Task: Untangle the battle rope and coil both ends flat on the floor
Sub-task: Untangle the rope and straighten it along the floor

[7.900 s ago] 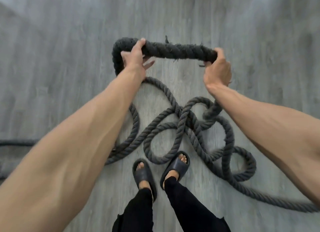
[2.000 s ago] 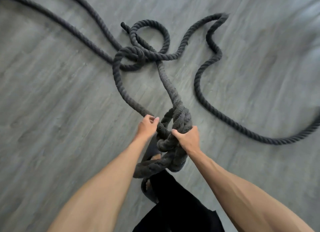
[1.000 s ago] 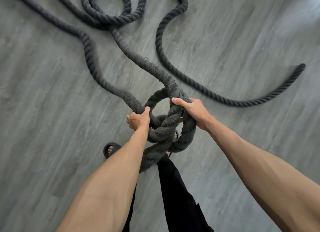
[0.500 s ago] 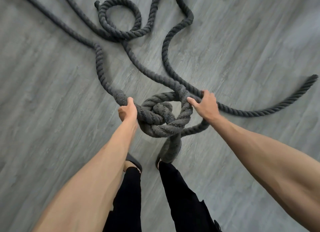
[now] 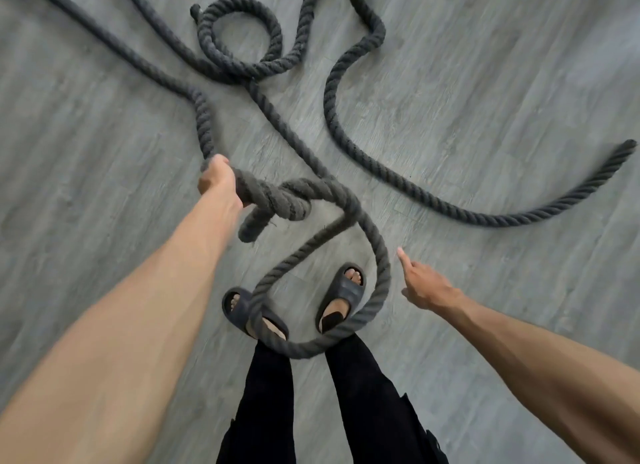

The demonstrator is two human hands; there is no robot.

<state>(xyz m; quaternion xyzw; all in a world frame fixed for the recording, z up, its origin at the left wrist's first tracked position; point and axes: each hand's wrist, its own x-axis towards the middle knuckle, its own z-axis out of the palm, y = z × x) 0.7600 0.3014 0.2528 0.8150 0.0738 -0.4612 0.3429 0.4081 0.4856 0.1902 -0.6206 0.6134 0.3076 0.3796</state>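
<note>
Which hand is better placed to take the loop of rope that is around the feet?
Probably the right hand: it holds nothing and is just beside the loop. The left hand grips the rope next to the knot, so it is busy.

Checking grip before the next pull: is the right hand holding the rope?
No, the right hand is open with its index finger extended, beside the rope but clear of it.
</note>
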